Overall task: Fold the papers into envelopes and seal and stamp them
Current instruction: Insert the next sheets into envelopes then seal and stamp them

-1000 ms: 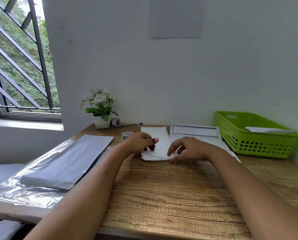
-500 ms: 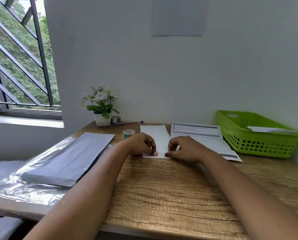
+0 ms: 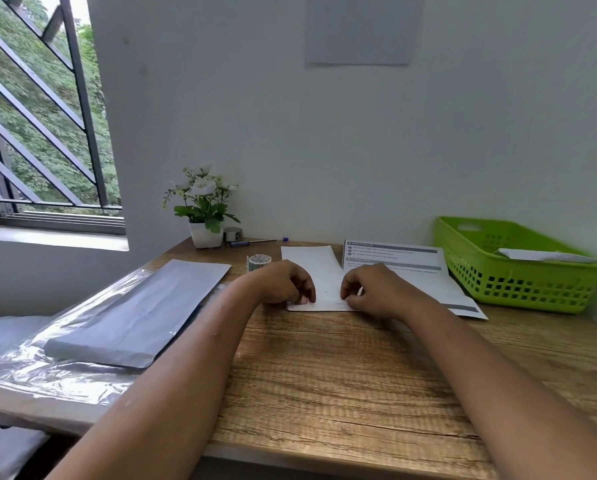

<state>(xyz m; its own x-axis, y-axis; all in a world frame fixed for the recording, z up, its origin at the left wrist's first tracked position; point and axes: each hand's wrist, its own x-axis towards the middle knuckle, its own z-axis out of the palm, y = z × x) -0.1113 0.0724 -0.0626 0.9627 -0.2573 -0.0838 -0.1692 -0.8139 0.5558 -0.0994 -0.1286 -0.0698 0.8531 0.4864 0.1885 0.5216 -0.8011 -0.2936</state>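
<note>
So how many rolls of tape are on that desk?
2. The near roll lies just beyond the left hand; the far roll stands beside the flower pot at the wall. The basket could hide more.

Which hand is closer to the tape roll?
Left. The left hand lies just right of the tape roll; the right hand is farther right, across the paper.

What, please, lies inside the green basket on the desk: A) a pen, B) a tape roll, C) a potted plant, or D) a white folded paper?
D: a white folded paper lies in the green basket, showing over its rim.
</note>
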